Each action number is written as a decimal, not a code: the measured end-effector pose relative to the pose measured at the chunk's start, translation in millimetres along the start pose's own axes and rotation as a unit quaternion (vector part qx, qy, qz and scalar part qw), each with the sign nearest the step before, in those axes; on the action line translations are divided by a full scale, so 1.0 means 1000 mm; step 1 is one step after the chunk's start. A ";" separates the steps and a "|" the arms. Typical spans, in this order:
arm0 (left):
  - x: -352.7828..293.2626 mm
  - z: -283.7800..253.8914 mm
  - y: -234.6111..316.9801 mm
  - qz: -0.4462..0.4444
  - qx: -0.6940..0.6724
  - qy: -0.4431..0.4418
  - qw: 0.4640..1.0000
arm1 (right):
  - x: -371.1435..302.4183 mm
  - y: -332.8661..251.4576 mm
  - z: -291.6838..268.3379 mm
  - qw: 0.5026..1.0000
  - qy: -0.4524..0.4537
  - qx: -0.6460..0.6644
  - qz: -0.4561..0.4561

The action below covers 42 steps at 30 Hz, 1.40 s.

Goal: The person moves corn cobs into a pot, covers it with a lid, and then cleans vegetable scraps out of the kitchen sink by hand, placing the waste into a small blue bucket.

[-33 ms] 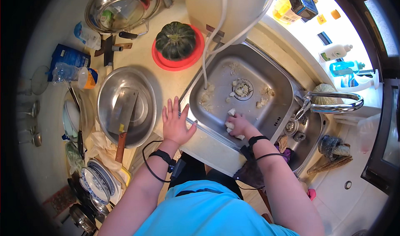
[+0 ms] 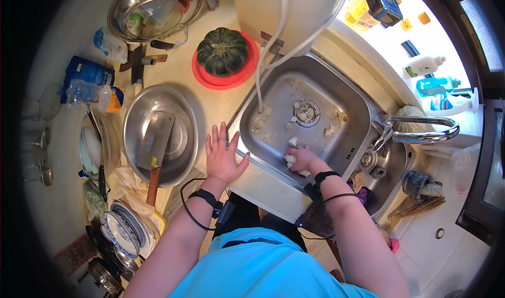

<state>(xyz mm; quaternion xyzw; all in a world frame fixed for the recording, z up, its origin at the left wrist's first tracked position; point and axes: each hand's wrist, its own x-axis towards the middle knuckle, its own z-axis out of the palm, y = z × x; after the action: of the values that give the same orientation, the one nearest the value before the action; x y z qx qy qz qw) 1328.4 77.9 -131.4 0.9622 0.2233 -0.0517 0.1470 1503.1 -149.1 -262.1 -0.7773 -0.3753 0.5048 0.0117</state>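
Note:
My left hand (image 2: 223,158) lies with spread fingers on the counter edge, between the steel bowl and the sink, holding nothing. Down in the stainless steel sink (image 2: 326,82), my right hand (image 2: 303,160) has its fingers curled round white food chunks (image 2: 291,159). More of the white pieces show just beyond and beneath those fingers; what kind of food it is cannot be made out. Pale crumbs (image 2: 261,123) are scattered over the basin floor and around the drain (image 2: 306,113). A cleaver (image 2: 159,139) with a wooden handle rests in the steel bowl (image 2: 181,111).
A dark green pumpkin (image 2: 222,51) stands on a red plate (image 2: 246,77) behind my left hand. The chrome faucet (image 2: 426,136) juts over the small side basin (image 2: 392,187). Plates (image 2: 121,232) are stacked at the left. A white hose (image 2: 258,82) hangs into the sink.

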 end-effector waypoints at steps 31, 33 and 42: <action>-0.008 0.021 -0.006 0.042 0.057 0.055 0.996 | -0.216 -0.017 -0.013 0.582 0.266 0.742 -0.201; -0.008 0.022 -0.005 0.042 0.057 0.062 0.996 | -0.257 -0.026 0.007 0.544 0.332 0.736 -0.230; -0.013 0.026 -0.003 0.068 0.068 0.085 0.992 | -0.367 -0.051 0.175 0.372 0.546 0.724 -0.198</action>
<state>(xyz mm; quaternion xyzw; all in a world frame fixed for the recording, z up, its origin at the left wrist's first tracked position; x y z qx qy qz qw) 1314.2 67.6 -154.6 0.9839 0.1647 0.0257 0.0649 1258.4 -393.4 -42.8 -0.4823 0.0780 0.0331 0.8719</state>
